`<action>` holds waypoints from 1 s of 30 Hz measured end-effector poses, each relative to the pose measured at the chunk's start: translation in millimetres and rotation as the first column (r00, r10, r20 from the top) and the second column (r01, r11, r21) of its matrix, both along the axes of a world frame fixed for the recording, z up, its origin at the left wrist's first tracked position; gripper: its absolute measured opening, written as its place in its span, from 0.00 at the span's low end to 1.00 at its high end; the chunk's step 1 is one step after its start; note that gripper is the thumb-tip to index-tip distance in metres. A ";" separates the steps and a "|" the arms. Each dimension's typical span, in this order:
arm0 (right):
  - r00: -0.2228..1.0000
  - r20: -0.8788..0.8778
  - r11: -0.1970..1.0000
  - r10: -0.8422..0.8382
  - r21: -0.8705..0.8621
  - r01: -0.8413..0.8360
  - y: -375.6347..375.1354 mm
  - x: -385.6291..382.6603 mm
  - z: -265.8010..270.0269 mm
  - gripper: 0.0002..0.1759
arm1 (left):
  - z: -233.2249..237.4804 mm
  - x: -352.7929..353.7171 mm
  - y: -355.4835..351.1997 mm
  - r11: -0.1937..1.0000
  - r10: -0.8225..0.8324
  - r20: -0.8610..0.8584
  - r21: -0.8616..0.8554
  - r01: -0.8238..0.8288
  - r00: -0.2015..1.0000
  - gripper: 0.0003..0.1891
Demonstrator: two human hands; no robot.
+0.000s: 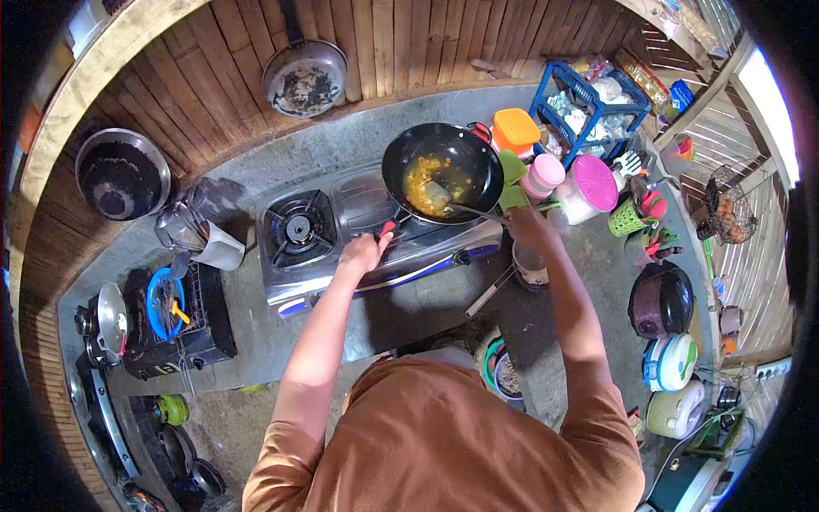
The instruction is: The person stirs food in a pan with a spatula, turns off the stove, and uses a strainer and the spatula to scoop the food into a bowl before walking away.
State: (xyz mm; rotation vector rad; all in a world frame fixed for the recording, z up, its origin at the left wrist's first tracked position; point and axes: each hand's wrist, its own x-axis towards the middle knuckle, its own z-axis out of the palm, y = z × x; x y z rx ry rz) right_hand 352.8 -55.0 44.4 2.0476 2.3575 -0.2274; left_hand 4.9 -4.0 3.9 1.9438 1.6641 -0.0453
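In a kitchen with a bamboo wall (401, 43), over the right end of the stove (363, 192): wok (484, 175), ahead and between. Left grip (362, 254) closed around the red handle (389, 227), back and left from the rim; right grip (522, 224), nearer the rim, closed on the spatula (476, 212), shaft slanting leftward into the food (424, 182).

- Head cam: sole view, wide, looks fwd & down past brown shirt (461, 435) to wok (465, 162).
- Shirt nearest; dark edges prob. lens rim.
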 end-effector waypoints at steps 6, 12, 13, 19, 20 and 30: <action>0.985 -0.167 0.998 -0.052 0.018 0.056 11.5 -12.1 7.5 0.15 | -9.4 -1.5 2.1 0.998 -0.012 0.028 0.054 0.010 1.000 0.39; 0.980 -0.001 0.942 -0.198 0.276 0.191 14.3 -12.0 14.3 0.10 | -6.4 -0.8 2.0 1.000 -0.013 0.005 0.015 0.013 1.000 0.38; 0.976 -0.012 0.877 -0.218 0.435 0.201 17.3 -8.3 8.5 0.09 | -6.7 -0.6 1.9 1.000 -0.016 -0.009 0.024 0.016 1.000 0.38; 0.925 0.203 0.799 -0.322 0.583 0.150 29.4 -0.6 -0.5 0.07 | -0.1 0.5 1.2 1.000 -0.020 -0.022 0.007 0.020 1.000 0.37; 0.925 0.203 0.799 -0.321 0.583 0.149 33.0 -0.5 1.2 0.07 | 0.8 0.4 0.3 1.000 -0.013 -0.016 0.008 0.014 1.000 0.36; 0.980 0.139 0.979 -0.141 0.167 0.118 67.6 -18.6 1.0 0.09 | 9.0 1.3 -0.9 0.999 -0.025 -0.018 -0.042 0.025 1.000 0.41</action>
